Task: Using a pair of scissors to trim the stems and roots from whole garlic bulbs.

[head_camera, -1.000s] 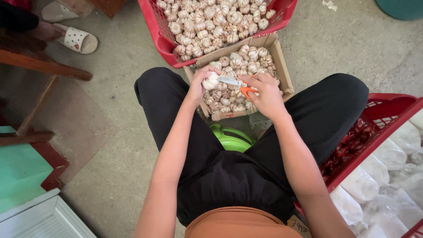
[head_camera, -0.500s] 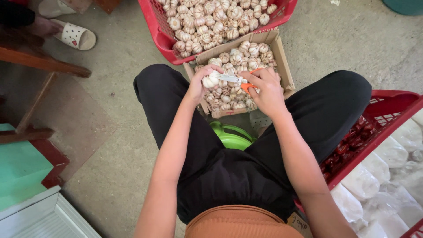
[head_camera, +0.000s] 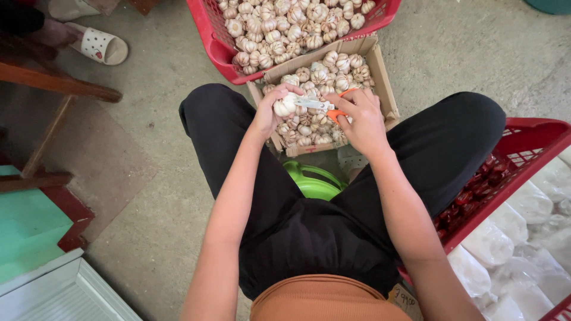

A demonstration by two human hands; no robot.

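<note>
Head view: left hand [head_camera: 269,113] curls its fingers round one garlic bulb [head_camera: 284,107], right hand [head_camera: 360,119] grips orange-handled scissors [head_camera: 321,106], blades at the bulb, all above the cardboard box [head_camera: 380,77] wedged between both knees. One red basket [head_camera: 208,35] of garlic blocks the box's far edge; a second red crate [head_camera: 523,154] hems the right. Bare floor lies open left.
</note>
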